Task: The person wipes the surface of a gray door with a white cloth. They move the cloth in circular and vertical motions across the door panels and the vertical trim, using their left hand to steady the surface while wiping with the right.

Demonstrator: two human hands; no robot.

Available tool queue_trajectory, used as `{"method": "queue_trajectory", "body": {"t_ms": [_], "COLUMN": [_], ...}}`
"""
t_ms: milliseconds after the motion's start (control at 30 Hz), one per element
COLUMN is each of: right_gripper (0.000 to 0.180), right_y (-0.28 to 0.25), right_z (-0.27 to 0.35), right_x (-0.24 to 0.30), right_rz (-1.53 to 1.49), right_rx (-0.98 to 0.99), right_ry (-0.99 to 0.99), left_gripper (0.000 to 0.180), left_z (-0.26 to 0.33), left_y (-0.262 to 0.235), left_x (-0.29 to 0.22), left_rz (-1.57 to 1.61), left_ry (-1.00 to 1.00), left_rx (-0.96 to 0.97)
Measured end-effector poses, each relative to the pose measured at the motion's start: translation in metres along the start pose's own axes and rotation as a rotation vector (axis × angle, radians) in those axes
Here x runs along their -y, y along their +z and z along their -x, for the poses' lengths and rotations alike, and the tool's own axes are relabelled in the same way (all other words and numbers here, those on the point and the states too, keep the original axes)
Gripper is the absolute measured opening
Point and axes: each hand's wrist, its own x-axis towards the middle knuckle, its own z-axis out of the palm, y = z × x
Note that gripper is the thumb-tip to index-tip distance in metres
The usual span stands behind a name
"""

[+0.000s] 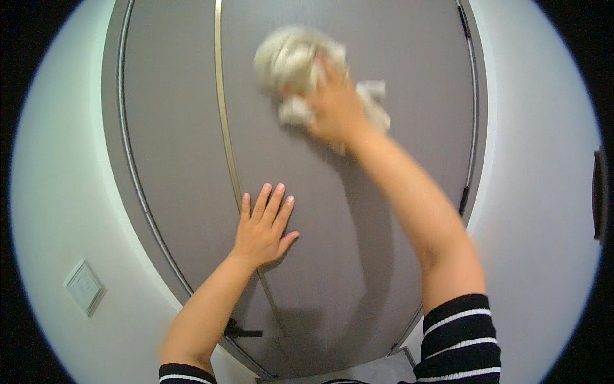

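A grey-brown door [307,256] with a narrow gold vertical strip [224,121] fills the middle of the view. High on the door, my right hand [339,105] grips a bunched cream cloth [297,54] and presses it to the surface. Both the cloth and the hand are smeared by motion, and some of the fingers are hidden in its folds. Lower and to the left, my left hand [263,229] lies flat against the door beside the gold strip. Its fingers are spread and it holds nothing.
A dark door handle [244,331] sticks out low on the left side of the door. White walls flank the frame, with a square light switch [84,288] on the left one. Hinges [464,22] run along the right edge. A dark object [599,195] shows at the far right.
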Motion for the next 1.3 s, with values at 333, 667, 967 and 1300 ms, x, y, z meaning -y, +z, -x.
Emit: {"method": "queue_trajectory", "body": {"t_ms": [333, 667, 967, 1300], "right_gripper": [0.044, 0.066, 0.065, 0.056], "right_y": [-0.005, -0.103, -0.056, -0.078], "right_z": [0.223, -0.062, 0.214, 0.225], "right_x": [0.066, -0.019, 0.166, 0.151], "right_rz": [-0.178, 0.252, 0.110, -0.032], "right_rx": [-0.017, 0.065, 0.131, 0.085], "right_ry": [-0.222, 0.643, 0.713, 0.508], "left_gripper": [0.082, 0.084, 0.087, 0.085], "left_z": [0.012, 0.026, 0.037, 0.033], "left_y": [0.042, 0.025, 0.007, 0.002], "left_x": [-0.019, -0.004, -0.012, -0.012], "left_rz": [-0.184, -0.101, -0.052, -0.051], "left_ry": [0.019, 0.022, -0.028, -0.002], "left_rx": [-0.125, -0.209, -0.160, -0.153]}}
